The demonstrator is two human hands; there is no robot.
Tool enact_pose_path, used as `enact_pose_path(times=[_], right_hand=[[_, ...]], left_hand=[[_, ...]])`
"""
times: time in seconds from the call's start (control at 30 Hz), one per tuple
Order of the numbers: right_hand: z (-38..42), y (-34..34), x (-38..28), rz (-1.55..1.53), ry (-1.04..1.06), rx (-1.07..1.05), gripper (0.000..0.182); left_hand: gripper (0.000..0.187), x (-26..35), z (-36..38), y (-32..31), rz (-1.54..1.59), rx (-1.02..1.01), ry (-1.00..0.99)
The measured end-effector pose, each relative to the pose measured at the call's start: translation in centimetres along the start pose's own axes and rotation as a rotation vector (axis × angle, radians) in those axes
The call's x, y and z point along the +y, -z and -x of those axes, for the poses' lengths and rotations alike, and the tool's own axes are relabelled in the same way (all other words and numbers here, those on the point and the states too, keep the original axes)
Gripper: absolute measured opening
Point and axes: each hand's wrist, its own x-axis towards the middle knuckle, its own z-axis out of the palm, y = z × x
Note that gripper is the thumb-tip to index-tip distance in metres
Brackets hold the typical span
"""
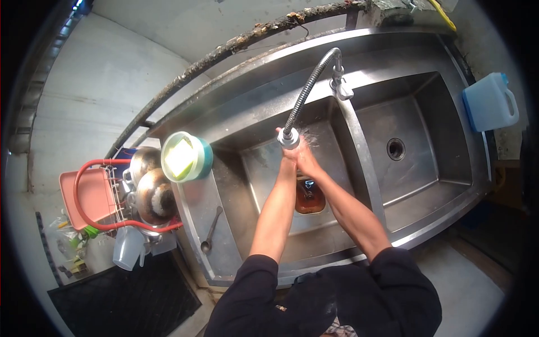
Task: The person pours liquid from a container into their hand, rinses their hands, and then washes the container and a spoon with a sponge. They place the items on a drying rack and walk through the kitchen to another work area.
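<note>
My left hand (288, 159) and my right hand (306, 159) are pressed together under the faucet head (288, 138), over the left sink basin (269, 168). Water splashes out beside my right hand. The faucet head covers most of my fingers, so their pose is hidden, and no object shows between the hands. Below them, between my forearms, a small rectangular container (310, 206) with reddish-brown contents sits in the basin. The flexible metal faucet hose (314, 76) arches above.
On the left ledge stand a tub (205, 160) with a yellow-green item inside and a spoon (211, 229). A red-handled dish rack (84, 168) holds metal pots (155, 196). The right basin (415, 151) has a drain. A blue jug (487, 102) stands at the far right.
</note>
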Motion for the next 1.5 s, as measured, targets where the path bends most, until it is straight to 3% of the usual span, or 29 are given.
enact_pose_path(times=[0.1,0.13,0.17,0.2,0.27,0.3,0.33,0.37,0.4,0.43,0.5,0.53,0.57,0.63,0.67,0.7,0.73,0.77,0.83,0.87,0.97,1.0,1.07,1.1,1.2,1.3,1.37,1.43,1.5], right_hand=[[2.3,-3.4,-0.5,0.074,0.375,-0.007,0.063],[1.9,-2.7,-0.6,0.07,0.369,-0.007,0.063],[0.3,-1.8,-0.5,-0.374,0.002,-0.055,0.065],[-0.3,-1.1,-1.8,-0.809,-0.373,-0.108,0.066],[1.9,-3.2,-2.8,-0.748,-0.45,-0.067,0.066],[2.6,-4.9,-2.4,-0.35,-0.193,0.033,0.062],[1.9,-5.1,-1.1,-0.235,0.059,0.078,0.059],[1.1,-5.4,0.2,-0.111,0.304,0.15,0.056],[-1.8,-5.0,3.9,-0.117,0.298,0.155,0.056],[-4.6,-4.7,8.5,-0.452,0.264,0.163,0.055],[-1.0,-1.9,-0.5,-0.657,-0.161,0.024,0.057],[0.2,-2.5,-0.3,-0.422,-0.085,-0.153,0.056],[1.3,-3.1,0.0,-0.249,0.081,-0.113,0.053],[2.3,-2.6,2.0,-0.014,0.314,-0.127,0.051],[1.8,-1.1,3.9,0.052,0.396,-0.186,0.05],[2.2,-0.1,6.9,0.367,0.307,-0.069,0.048],[3.0,1.6,7.3,0.464,-0.048,-0.012,0.05],[4.0,2.9,7.5,0.552,-0.399,0.046,0.052],[6.6,2.7,11.6,0.574,-0.673,0.15,0.057],[7.5,2.7,15.3,0.573,-0.698,-0.072,0.06],[10.3,2.3,19.6,0.548,-0.496,-0.021,0.031],[10.3,2.4,18.9,0.552,-0.488,-0.021,0.031],[10.2,2.8,17.7,0.382,-0.241,-0.141,0.028],[9.9,2.5,17.3,0.348,-0.179,-0.136,0.024],[8.7,2.8,14.6,0.348,-0.175,-0.008,0.022],[7.2,3.1,14.7,0.292,-0.167,0.242,0.02],[6.0,4.1,12.2,0.318,-0.135,0.263,0.02],[3.8,5.1,10.0,0.429,-0.013,0.094,0.024],[2.0,4.8,8.8,0.305,-0.131,0.207,0.022]], left_hand=[[0.048,3.1,-0.4,0.8,0.321,0.221,0.219],[0.048,3.0,0.4,0.7,0.271,0.048,0.199],[0.048,1.9,0.5,1.8,0.22,-0.122,0.166],[0.046,1.7,2.3,-0.1,0.014,-0.073,0.012],[0.044,3.1,5.0,-2.1,-0.191,-0.003,-0.131],[0.04,4.3,4.7,-2.1,0.036,0.145,-0.026],[0.035,5.3,4.0,-2.1,0.269,0.29,0.077],[0.035,3.1,2.5,1.0,0.383,-0.167,0.034],[0.035,1.0,1.0,4.1,0.456,-0.629,0.029],[0.036,1.0,2.3,1.8,0.211,-0.451,-0.05],[0.039,0.9,4.0,-1.1,-0.269,-0.074,-0.212],[0.04,1.6,2.7,0.0,-0.097,-0.033,-0.143],[0.041,2.3,1.3,1.3,0.079,0.018,-0.083],[0.058,4.0,3.3,1.5,0.059,-0.013,0.174],[0.063,5.8,6.2,-0.9,0.069,-0.18,0.115],[0.063,5.4,7.6,0.4,0.023,-0.073,0.233],[0.064,4.6,8.8,2.2,-0.022,0.035,0.344],[0.061,3.3,9.7,4.6,-0.34,0.066,0.279],[0.062,-1.5,11.1,10.6,-0.932,0.165,0.146],[0.061,-3.9,11.4,12.2,-1.194,0.236,0.07],[0.052,-4.4,11.9,10.9,-1.251,0.189,0.051],[0.052,-3.8,11.4,10.0,-1.246,0.192,0.044],[0.039,-3.1,10.0,9.0,-1.354,0.206,0.23],[0.027,-3.1,9.6,9.0,-1.35,0.188,0.137],[0.014,-0.5,9.9,7.6,-1.158,0.094,0.039],[0.013,3.1,12.0,7.0,-1.049,0.178,-0.285],[0.014,4.6,13.8,8.3,-0.77,0.254,-0.303],[0.015,6.5,16.3,9.0,-0.73,0.31,-0.293],[0.016,7.2,18.7,10.0,-0.69,0.378,-0.288]])
